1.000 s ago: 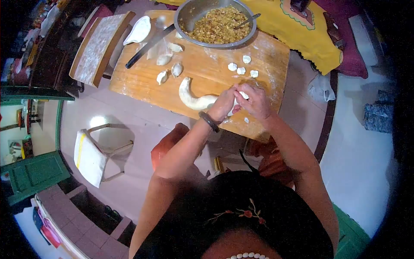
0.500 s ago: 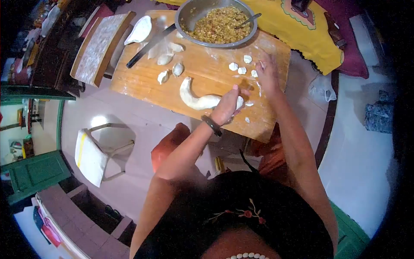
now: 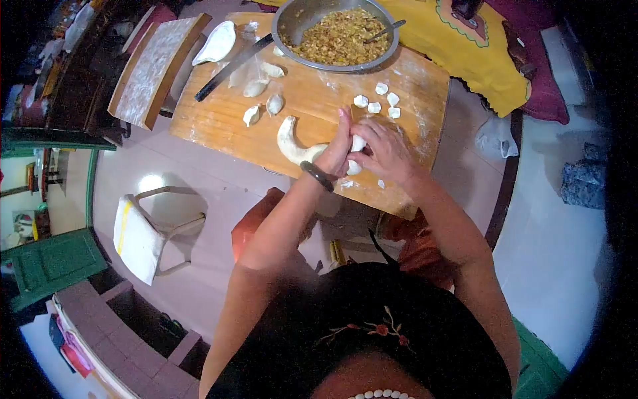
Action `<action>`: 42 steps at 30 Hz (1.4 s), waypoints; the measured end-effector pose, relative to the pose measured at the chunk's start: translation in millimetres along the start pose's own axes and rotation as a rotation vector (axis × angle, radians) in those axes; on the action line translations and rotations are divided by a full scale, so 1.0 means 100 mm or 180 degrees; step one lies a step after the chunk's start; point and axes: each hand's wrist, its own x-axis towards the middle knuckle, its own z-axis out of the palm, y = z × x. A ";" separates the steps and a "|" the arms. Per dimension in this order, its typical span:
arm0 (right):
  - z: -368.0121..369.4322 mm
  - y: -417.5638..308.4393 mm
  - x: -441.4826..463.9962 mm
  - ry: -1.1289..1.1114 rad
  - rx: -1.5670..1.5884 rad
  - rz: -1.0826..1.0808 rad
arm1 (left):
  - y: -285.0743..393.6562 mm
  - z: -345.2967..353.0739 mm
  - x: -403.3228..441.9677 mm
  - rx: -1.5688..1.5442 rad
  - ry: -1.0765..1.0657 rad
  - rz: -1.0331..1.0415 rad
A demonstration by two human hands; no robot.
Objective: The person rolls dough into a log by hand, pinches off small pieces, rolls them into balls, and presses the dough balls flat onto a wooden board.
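Note:
A thick curved roll of dough (image 3: 290,142) lies on the floured wooden board (image 3: 319,100). My left hand (image 3: 336,151) is closed around its right end, thumb pointing up. My right hand (image 3: 385,151) meets it there, its fingers closed on the white dough end (image 3: 358,143) that shows between the hands. Part of the roll is hidden under my left hand. Just beyond my hands sit several small cut dough pieces (image 3: 374,107). Several filled dumplings (image 3: 255,88) rest at the board's left side.
A large metal bowl of chopped filling (image 3: 342,40) with a spoon (image 3: 384,31) stands at the far edge. To its left lie a long dark-handled tool (image 3: 229,71) and a white scoop-shaped thing (image 3: 216,44). A floured tray (image 3: 156,70) leans farther left; a chair (image 3: 141,243) stands on the floor.
My right hand has come back from the small pieces to the roll's end beside my left hand. One more piece shows in the group where it was.

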 end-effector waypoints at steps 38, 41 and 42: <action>0.24 0.52 -0.09 0.0647 0.1856 0.1253 | -0.26 -0.28 0.08 0.0350 -0.0207 0.0744; 0.19 0.25 -0.08 0.0417 0.1877 0.1464 | -0.31 -0.18 0.11 0.0037 -0.0045 0.0938; 0.19 0.15 -0.04 0.0380 0.1813 0.1554 | -0.34 -0.20 0.19 -0.0059 0.0053 0.0994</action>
